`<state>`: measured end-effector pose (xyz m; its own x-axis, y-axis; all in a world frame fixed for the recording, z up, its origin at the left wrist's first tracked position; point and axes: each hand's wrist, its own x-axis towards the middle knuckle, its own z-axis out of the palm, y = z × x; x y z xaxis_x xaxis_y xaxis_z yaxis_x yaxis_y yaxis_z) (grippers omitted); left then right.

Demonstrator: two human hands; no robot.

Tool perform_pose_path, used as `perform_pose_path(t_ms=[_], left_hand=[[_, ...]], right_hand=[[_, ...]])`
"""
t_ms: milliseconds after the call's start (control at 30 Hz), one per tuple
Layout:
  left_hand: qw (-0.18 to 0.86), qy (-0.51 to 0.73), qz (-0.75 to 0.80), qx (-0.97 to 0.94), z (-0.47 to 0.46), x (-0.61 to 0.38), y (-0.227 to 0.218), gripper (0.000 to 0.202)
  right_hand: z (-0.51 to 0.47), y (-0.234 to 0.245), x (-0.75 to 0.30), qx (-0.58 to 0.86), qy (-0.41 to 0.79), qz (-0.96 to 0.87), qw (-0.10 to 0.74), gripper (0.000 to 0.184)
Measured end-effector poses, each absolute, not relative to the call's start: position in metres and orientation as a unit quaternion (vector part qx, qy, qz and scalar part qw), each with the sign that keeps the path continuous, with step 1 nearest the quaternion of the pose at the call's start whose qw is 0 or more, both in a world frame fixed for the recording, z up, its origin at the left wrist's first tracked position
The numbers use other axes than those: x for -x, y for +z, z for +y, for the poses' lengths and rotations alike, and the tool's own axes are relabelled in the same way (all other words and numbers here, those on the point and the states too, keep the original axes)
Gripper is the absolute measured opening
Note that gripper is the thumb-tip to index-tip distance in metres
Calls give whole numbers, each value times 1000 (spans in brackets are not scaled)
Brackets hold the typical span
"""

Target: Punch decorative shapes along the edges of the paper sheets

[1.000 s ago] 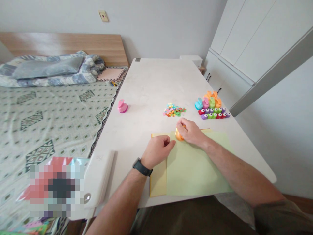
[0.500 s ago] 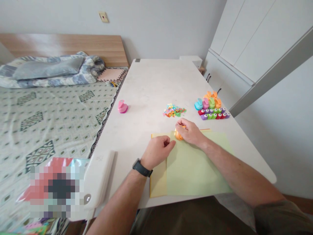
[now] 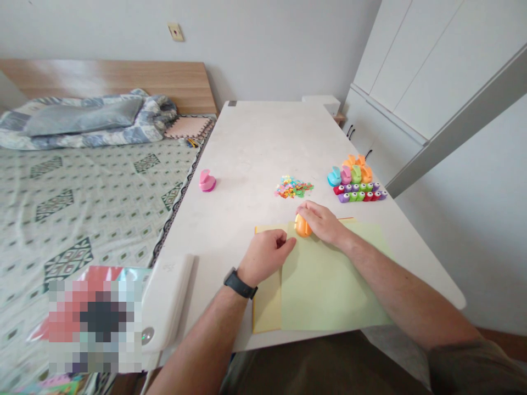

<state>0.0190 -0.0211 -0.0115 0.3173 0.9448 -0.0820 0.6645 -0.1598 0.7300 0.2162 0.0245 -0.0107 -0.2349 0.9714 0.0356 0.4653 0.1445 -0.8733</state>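
1. While my forearms reach in from the near edge of the table, nearest to me lies a light green sheet of paper, running out to the front rim, with a yellow sheet showing from under its left side.
2. A white device sits at the near left corner of the table, and beside it, on the bed, lies a red and blue packet, partly blurred out.
3. My left hand, black watch on the wrist, is curled into a loose fist with the knuckles down on the yellow sheet, just at the left edge of the green one. I cannot tell whether the fingers pinch the paper.
4. My right hand is just beyond, a little apart from the left, fingers closed over a small orange punch that sits at the far edge of the green sheet. The punch shows on the left side of my fingers.
5. Farther on, a small heap of coloured paper bits lies on the bare tabletop, near the punch but not touching it.
6. To its right stands a cluster of coloured punches: bigger blue, pink, green and orange ones behind a row of small red, purple and green ones.
7. Well off to the left, near the table's edge, a pink punch stands alone.
8. At the far end of the bed, a folded blue-grey blanket rests against the wooden headboard.
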Motion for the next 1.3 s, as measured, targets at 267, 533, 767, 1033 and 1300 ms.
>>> perform_pose_path(t_ms=[267,533,767,1033,1300], left_hand=[[347,201,547,-735,-21,-19,-12,41],[349,199,549,-733,-22,-17,-12,40],[350,195,554,-730,-23,-17,-9,40],[355,192,554,-728,-23,-16,-7,39],[357,202,544,-732,-26,-16,-3,38]], right_hand=[[30,-14,-224,542,386,-659,351,38],[45,-20,-238,569,378,-613,398,30],[46,-17,-241,502,514,-515,467,38],[47,-16,-245,461,561,-503,468,43],[49,-12,-242,480,534,-527,455,51]])
